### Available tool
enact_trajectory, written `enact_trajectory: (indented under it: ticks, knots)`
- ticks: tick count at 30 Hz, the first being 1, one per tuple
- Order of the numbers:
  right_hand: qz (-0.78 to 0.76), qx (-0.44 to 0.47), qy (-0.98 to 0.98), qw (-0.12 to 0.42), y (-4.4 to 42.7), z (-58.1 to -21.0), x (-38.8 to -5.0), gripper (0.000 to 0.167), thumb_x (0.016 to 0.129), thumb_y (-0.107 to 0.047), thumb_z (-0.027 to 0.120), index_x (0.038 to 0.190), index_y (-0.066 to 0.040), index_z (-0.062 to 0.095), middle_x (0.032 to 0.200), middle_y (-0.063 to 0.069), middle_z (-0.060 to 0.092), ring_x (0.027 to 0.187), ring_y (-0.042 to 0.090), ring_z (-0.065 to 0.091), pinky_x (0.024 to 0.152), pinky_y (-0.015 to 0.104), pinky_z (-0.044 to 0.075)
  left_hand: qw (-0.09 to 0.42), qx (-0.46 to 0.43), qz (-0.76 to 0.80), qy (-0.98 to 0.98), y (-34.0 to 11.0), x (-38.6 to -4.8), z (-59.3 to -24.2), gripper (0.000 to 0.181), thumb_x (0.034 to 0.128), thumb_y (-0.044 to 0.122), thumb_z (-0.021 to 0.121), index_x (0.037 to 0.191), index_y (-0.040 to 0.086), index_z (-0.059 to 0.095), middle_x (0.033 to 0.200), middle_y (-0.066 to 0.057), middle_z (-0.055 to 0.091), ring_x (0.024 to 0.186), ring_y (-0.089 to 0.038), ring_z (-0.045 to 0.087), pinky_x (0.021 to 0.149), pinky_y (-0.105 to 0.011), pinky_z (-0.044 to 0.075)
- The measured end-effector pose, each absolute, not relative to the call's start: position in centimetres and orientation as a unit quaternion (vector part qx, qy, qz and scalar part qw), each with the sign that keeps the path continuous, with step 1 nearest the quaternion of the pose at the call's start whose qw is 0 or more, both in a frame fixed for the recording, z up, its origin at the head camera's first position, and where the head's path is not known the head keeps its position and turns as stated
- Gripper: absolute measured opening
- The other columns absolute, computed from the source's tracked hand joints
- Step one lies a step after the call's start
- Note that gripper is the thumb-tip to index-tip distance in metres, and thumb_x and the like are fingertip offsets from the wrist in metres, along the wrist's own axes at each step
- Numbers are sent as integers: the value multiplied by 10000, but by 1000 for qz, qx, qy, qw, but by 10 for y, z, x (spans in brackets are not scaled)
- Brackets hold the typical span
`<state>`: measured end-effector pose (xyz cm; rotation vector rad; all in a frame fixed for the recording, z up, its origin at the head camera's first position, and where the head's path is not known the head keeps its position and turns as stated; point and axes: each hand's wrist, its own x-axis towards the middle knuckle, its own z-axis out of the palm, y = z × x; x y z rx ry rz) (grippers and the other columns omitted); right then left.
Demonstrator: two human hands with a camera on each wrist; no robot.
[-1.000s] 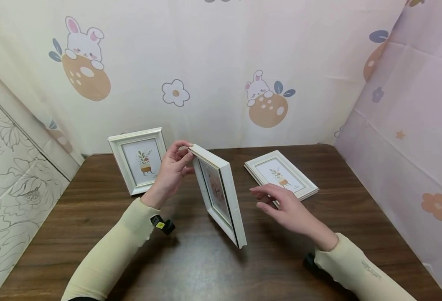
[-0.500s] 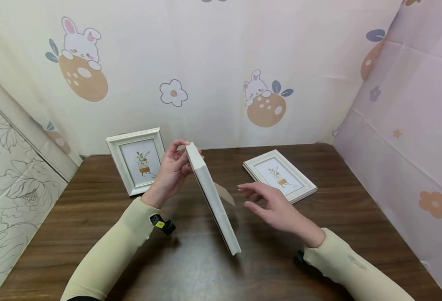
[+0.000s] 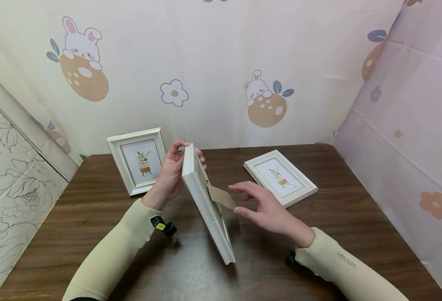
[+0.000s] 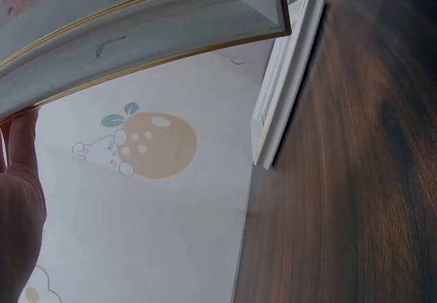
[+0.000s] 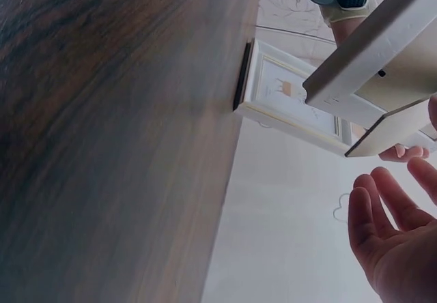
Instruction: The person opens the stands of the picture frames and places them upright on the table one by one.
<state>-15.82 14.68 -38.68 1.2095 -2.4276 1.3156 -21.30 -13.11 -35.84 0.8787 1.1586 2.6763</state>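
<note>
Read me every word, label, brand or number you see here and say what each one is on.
No text can be read.
Flat-lying frame: print at the picture's lower right, too small to read.
Standing frame: tiny mark at the picture's lower right, too small.
Yellow label by the left wrist: too small.
Right sleeve: grey mark, too blurred to identify as lettering.
Held frame: nothing readable.

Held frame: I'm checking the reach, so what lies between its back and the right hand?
In the head view, the stand leg juts from the held frame toward the right hand; contact is unclear.
</note>
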Motion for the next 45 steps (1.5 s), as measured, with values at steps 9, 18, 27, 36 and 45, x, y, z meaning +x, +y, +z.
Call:
enact_trajectory:
  ticks: [9,18,27,36,45]
  knots:
    - [443,404,-799,46,141,-389,-157,601,815,-76,828,1358,-112,572,1257,8,649,1086,199,626,847,359,539,47,290,880,373,-131,-213,-359,222,1053,78,417,1104,191,601,1033,-117,678,926,-254,657,858,-448,551]
    - [445,405,-797,48,143,-389,-157,542,835,-108,818,1329,-133,598,1234,-11,650,1056,160,623,814,350,548,51,297,879,370,-131,-212,-358,233,1055,72,406,1107,185,602,1034,-120,680,925,-251,664,859,-442,554]
    - [441,418,-790,83,150,-386,-158,431,848,-112,806,1257,-127,672,1276,21,627,1091,186,611,809,354,553,57,281,881,375,-133,-210,-359,267,1061,51,371,1113,179,599,1038,-121,686,925,-247,676,859,-442,560]
    - [441,410,-789,117,159,-379,-160,448,802,-31,816,1225,-132,708,1262,14,625,1149,180,583,924,265,482,56,270,883,379,-134,-210,-358,251,1066,64,378,1121,177,595,1034,-123,683,918,-244,686,860,-444,563]
    - [430,408,-792,147,164,-371,-163,475,780,-12,831,1226,-123,712,1266,40,616,1171,221,559,986,233,400,49,245,880,405,-137,-209,-357,151,1037,103,479,1123,176,579,1026,-121,683,908,-230,697,868,-446,563]
